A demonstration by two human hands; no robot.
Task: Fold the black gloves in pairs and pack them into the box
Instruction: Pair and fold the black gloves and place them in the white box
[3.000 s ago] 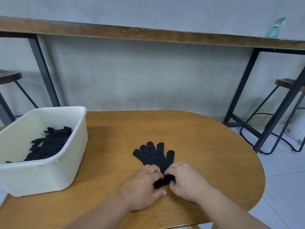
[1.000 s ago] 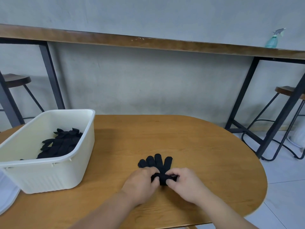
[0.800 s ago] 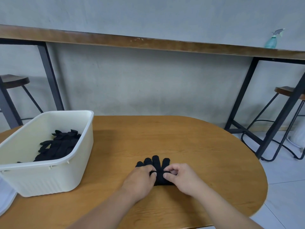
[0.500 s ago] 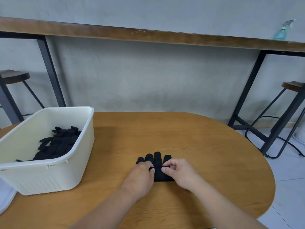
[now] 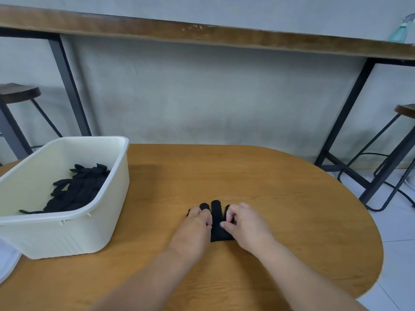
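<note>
A black glove pair lies folded on the wooden table, fingertips pointing away from me. My left hand presses on its left side and my right hand pinches its right side; both cover most of it. A cream plastic box stands at the left of the table, holding a heap of black gloves.
A long wooden counter on black metal legs runs along the wall behind the table. Stools stand at far left and far right. A spray bottle sits on the counter. The table's rounded edge falls away to the right.
The glove pair has been folded over from the cuff toward its fingertips and is now shorter. Both hands have moved forward along it with the fold.
</note>
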